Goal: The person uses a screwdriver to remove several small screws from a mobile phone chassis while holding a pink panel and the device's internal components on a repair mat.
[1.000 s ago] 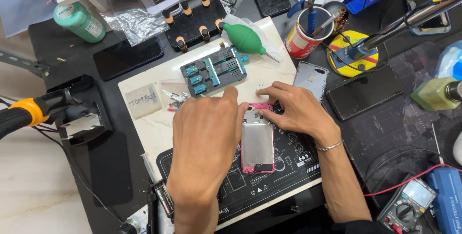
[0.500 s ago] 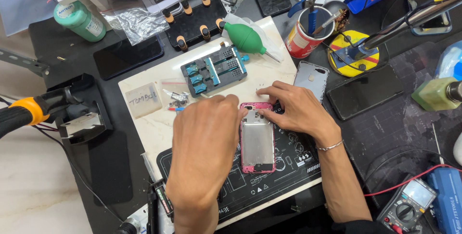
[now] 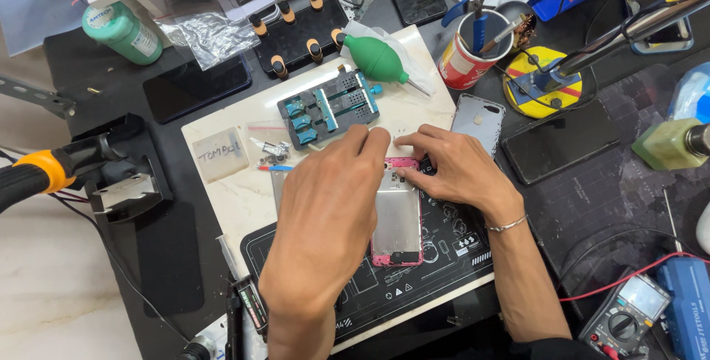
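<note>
At the bottom edge of the frame, right of centre, one multimeter (image 3: 627,314) lies with a red lead curving away from it, and a blue device (image 3: 688,304) sits just beside it. In the lower middle lies one opened phone with a pink frame (image 3: 398,221), its silvery inside facing up, resting on one black work mat with white markings (image 3: 414,286).

Two hands work on the phone. The left hand (image 3: 325,212) comes up from the bottom centre, back to the camera, fingers pressed together and bent down over the phone's upper left corner; whether the fingertips pinch anything cannot be told, as the hand hides them. The right hand (image 3: 451,167) reaches in from the lower right, one thin bracelet (image 3: 506,224) on the wrist, its fingers curled, with the tips pressing on the pink top edge of the phone.

Just above the hands, on the white board (image 3: 222,204), sit one blue-grey board-holding fixture (image 3: 329,108) and one small clear bag (image 3: 217,154) at centre left. One grey phone back cover (image 3: 478,122) lies right of the fingers. Two dark phones lie screen up, one at right (image 3: 560,141) and one at upper left (image 3: 196,88).

Farther up are one green air blower (image 3: 377,59), one red cup of tools (image 3: 466,56), one green bottle (image 3: 122,32) in the upper left, and one yellow round base (image 3: 543,82).
</note>
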